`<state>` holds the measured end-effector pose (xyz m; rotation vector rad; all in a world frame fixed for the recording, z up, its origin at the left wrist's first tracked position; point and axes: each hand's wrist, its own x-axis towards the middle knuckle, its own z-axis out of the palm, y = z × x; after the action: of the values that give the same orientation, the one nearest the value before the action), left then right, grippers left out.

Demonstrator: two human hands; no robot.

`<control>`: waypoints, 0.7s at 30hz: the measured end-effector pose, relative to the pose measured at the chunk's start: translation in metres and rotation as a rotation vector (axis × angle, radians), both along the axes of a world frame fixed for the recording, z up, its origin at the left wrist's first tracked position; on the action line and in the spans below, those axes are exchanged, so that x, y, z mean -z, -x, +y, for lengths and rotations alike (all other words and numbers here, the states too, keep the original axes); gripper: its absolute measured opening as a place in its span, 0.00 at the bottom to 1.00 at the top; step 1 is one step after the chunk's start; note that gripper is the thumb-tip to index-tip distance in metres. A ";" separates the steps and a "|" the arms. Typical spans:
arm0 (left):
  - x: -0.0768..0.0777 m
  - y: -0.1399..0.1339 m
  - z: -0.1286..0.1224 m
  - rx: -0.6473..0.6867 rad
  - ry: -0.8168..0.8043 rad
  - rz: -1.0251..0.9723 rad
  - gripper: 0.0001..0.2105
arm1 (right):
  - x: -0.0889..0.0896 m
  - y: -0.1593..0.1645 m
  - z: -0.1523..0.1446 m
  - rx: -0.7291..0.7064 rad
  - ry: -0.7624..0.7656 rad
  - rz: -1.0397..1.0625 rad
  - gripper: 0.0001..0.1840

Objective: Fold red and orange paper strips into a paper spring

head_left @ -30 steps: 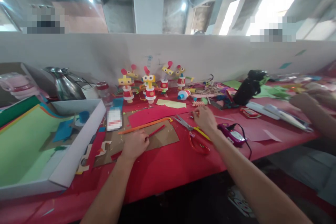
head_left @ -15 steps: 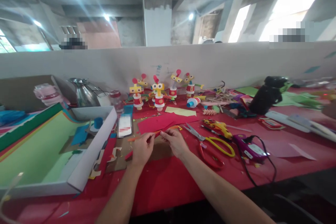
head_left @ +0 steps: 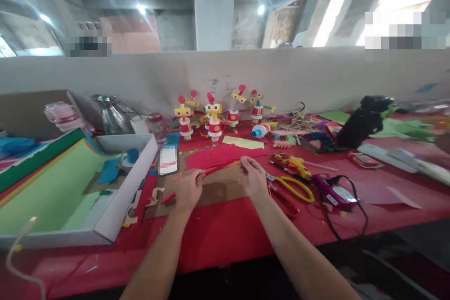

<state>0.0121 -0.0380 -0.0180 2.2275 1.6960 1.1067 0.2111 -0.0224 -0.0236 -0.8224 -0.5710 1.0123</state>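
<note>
Low over a brown cardboard sheet (head_left: 218,192), my left hand (head_left: 189,191) is closed on a narrow red paper strip (head_left: 217,168). One end of the strip pokes out on the left side of that hand. To the right, my right hand (head_left: 253,177) has thumb and fingers pinched together at the strip's far end. The strip runs slanting between both hands. Just beyond them lies a cut red paper sheet (head_left: 202,155), with a pale yellow paper piece (head_left: 242,142) behind it. Yellow-handled scissors (head_left: 295,188) and a red-handled tool (head_left: 286,202) rest beside my right hand.
Several paper-cup figures (head_left: 215,126) stand at the back near the partition. A white box (head_left: 119,213) with coloured paper fills the left. On the right are a yellow glue gun (head_left: 298,167), a purple power block (head_left: 339,194) with a black cord, and a black bottle (head_left: 362,122).
My hands have moved apart; the right hand has shifted right and slightly up, exposing a longer stretch of the red strip. The camera view has tilted slightly down.
</note>
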 end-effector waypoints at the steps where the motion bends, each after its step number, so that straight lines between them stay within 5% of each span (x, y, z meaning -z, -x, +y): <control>1: 0.000 0.001 0.000 -0.028 -0.023 0.007 0.08 | 0.000 -0.001 -0.001 0.046 -0.004 -0.002 0.14; 3: 0.000 0.001 -0.002 -0.074 -0.081 0.013 0.09 | 0.001 0.002 -0.004 0.032 0.023 -0.059 0.15; 5: 0.000 -0.001 -0.004 -0.079 -0.142 0.032 0.11 | 0.003 0.012 -0.010 -0.128 0.064 -0.169 0.18; 8: -0.001 -0.007 -0.011 0.014 -0.216 0.171 0.13 | 0.005 0.031 -0.020 -0.363 0.080 -0.281 0.20; 11: -0.002 -0.014 -0.018 0.104 -0.261 0.337 0.13 | 0.006 0.043 -0.027 -0.439 0.058 -0.311 0.20; 16: -0.003 -0.019 -0.024 0.205 -0.310 0.329 0.15 | 0.006 0.039 -0.024 -0.357 0.069 -0.228 0.16; 21: -0.009 -0.017 -0.019 0.200 -0.021 -0.212 0.19 | -0.001 0.019 -0.015 -0.158 0.094 -0.015 0.15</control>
<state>0.0294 -0.0573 -0.0093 2.1464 1.3535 1.2623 0.1917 -0.0372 -0.0224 -0.8784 -0.6118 1.1857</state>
